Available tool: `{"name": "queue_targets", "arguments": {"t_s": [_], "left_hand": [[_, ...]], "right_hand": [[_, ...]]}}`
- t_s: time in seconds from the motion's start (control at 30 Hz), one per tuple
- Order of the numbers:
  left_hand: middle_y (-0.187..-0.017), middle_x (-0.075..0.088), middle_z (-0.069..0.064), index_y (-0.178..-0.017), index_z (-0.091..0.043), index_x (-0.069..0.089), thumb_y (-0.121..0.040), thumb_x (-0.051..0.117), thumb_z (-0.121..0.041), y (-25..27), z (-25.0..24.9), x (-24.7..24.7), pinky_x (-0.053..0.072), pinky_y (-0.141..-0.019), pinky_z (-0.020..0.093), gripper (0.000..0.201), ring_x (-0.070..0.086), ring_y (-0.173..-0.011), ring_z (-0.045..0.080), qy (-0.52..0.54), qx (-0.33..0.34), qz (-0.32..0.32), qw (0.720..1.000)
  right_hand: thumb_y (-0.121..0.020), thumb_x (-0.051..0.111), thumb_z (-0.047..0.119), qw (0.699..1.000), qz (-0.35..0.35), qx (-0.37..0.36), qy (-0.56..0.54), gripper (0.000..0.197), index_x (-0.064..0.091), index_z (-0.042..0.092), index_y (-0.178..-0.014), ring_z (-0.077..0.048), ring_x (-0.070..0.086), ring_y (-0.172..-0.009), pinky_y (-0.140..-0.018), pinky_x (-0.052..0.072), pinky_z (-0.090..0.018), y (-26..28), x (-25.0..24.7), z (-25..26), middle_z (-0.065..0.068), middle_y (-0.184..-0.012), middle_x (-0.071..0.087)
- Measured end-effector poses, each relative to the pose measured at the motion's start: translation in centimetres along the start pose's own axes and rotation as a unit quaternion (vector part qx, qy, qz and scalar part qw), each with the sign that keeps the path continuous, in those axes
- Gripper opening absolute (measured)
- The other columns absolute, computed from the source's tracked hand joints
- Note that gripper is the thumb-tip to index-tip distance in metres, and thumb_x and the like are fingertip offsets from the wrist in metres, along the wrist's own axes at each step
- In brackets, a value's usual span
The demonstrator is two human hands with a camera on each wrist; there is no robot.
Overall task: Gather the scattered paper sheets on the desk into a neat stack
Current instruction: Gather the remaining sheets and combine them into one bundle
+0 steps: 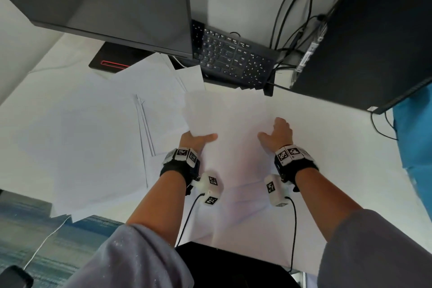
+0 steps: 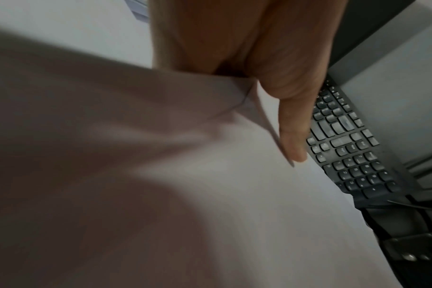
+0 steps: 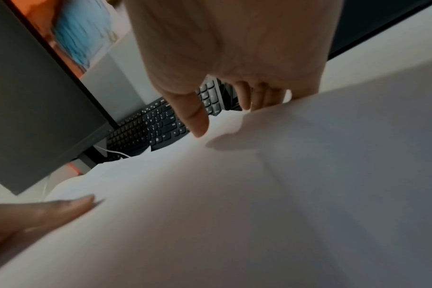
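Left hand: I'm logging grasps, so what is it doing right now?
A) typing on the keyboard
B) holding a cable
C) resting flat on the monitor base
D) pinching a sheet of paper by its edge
D: the left hand has its thumb on top of a sheet of paper and its fingers beneath the edge, well short of the keyboard.

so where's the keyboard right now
In the head view the keyboard sits at the back of the desk, right of the monitor, left of the computer tower, its near edge under scattered paper sheets.

Head view steeply down over the desk (image 1: 327, 147); wrist views low, close, forward; keyboard (image 1: 231, 58) shared.
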State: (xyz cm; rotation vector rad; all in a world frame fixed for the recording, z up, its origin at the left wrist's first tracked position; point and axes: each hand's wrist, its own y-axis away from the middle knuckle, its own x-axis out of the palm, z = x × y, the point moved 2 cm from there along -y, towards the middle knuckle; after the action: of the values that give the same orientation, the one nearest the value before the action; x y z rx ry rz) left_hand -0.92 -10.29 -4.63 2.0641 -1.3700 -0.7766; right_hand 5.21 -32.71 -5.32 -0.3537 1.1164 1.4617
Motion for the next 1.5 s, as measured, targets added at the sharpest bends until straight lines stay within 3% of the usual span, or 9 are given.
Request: {"name": "queue_targets", "arguments": {"t_s": [0.47, 0.67, 0.77, 0.9, 1.07, 1.17, 1.3, 1.4, 1.5], "left_hand": [[-0.101, 0.070, 0.000, -0.117, -0.007, 0.063, -0.079, 0.069, 0.001, 3.6, -7.9, -1.9, 0.050, -0.083, 0.026, 0.040, 0.066, -0.094, 0.018, 0.025, 0.242, 0.033, 0.969], [-0.098, 0.067, 0.003, -0.114, 0.002, 0.060, -0.079, 0.062, 0.011, 8.0, -12.7, -6.8, 0.052, -0.072, 0.012, 0.037, 0.065, -0.076, -0.004, 0.061, 0.359, -0.034, 0.931], [-0.101, 0.066, 0.004, -0.114, 0.001, 0.060, -0.079, 0.065, 0.006, 9.1, -13.6, -9.5, 0.049, -0.069, 0.006, 0.036, 0.062, -0.079, -0.002, 0.047, 0.395, -0.076, 0.914], [-0.103, 0.069, 0.003, -0.116, -0.002, 0.062, -0.076, 0.069, -0.003, 9.6, -13.1, -12.8, 0.054, -0.081, 0.022, 0.041, 0.066, -0.092, 0.014, 0.046, 0.395, -0.110, 0.911], [-0.091, 0.067, -0.002, -0.112, -0.002, 0.061, -0.077, 0.066, 0.005, 9.6, -11.6, -14.9, 0.052, -0.067, 0.011, 0.036, 0.064, -0.072, -0.004, 0.070, 0.391, -0.125, 0.909], [-0.093, 0.071, 0.000, -0.112, -0.004, 0.064, -0.072, 0.069, 0.004, 9.6, -10.4, -16.0, 0.057, -0.081, 0.030, 0.041, 0.069, -0.082, 0.008, 0.112, 0.371, -0.126, 0.913], [-0.084, 0.066, 0.000, -0.107, -0.001, 0.061, -0.076, 0.059, 0.016, 9.6, -9.2, -15.7, 0.052, -0.064, 0.016, 0.035, 0.066, -0.065, -0.001, 0.132, 0.359, -0.128, 0.915], [-0.086, 0.072, 0.000, -0.100, -0.008, 0.067, -0.072, 0.061, 0.014, 9.1, -8.3, -16.4, 0.055, -0.074, 0.029, 0.036, 0.068, -0.077, 0.014, 0.148, 0.347, -0.125, 0.918], [-0.089, 0.071, -0.001, -0.104, -0.008, 0.065, -0.075, 0.065, 0.009, 8.1, -7.4, -17.6, 0.054, -0.066, 0.020, 0.034, 0.068, -0.072, 0.007, 0.142, 0.310, -0.138, 0.930]], "right_hand": [[-0.084, 0.067, 0.013, 0.984, 0.096, -0.025, -0.149, 0.067, 0.034, 0.010, -0.142, -0.022, 0.047, -0.124, -0.102, 0.039, -0.031, 0.8, -4.0, -2.4, -0.006, -0.136, 0.047], [-0.072, 0.076, 0.031, 0.969, 0.121, -0.182, 0.117, 0.067, 0.045, 0.006, -0.126, -0.027, 0.049, -0.115, -0.086, 0.040, -0.028, 4.0, -1.7, 0.0, -0.011, -0.124, 0.047], [-0.066, 0.073, 0.052, 0.929, 0.166, -0.255, 0.211, 0.093, 0.034, 0.014, -0.141, -0.026, 0.036, -0.131, -0.105, 0.035, -0.037, 5.7, 0.8, 1.2, -0.007, -0.141, 0.036], [-0.074, 0.073, 0.048, 0.862, 0.235, -0.333, 0.301, 0.100, 0.013, 0.026, -0.151, -0.017, 0.007, -0.147, -0.117, 0.016, -0.046, 7.7, 4.2, 1.8, 0.006, -0.160, 0.004], [-0.069, 0.076, 0.050, 0.867, 0.202, -0.303, 0.339, 0.102, 0.018, 0.025, -0.150, -0.020, 0.009, -0.145, -0.113, 0.021, -0.051, 6.8, 4.1, 1.5, 0.004, -0.159, 0.006], [-0.063, 0.078, 0.054, 0.882, 0.156, -0.270, 0.354, 0.094, 0.033, 0.026, -0.140, -0.025, 0.027, -0.134, -0.104, 0.030, -0.050, 5.5, 2.4, 1.4, 0.001, -0.146, 0.027], [-0.058, 0.081, 0.055, 0.914, 0.109, -0.209, 0.331, 0.101, 0.032, 0.022, -0.140, -0.028, 0.027, -0.132, -0.105, 0.030, -0.051, 3.8, 1.9, 2.9, -0.005, -0.142, 0.029], [-0.054, 0.084, 0.053, 0.927, 0.117, -0.180, 0.308, 0.115, 0.022, 0.020, -0.145, -0.030, 0.025, -0.135, -0.106, 0.028, -0.054, 3.1, 2.7, 3.5, -0.007, -0.145, 0.025], [-0.048, 0.085, 0.058, 0.923, 0.112, -0.125, 0.346, 0.120, 0.023, 0.016, -0.141, -0.034, 0.034, -0.131, -0.105, 0.027, -0.054, 2.5, 2.4, 3.2, -0.012, -0.140, 0.034]]}}
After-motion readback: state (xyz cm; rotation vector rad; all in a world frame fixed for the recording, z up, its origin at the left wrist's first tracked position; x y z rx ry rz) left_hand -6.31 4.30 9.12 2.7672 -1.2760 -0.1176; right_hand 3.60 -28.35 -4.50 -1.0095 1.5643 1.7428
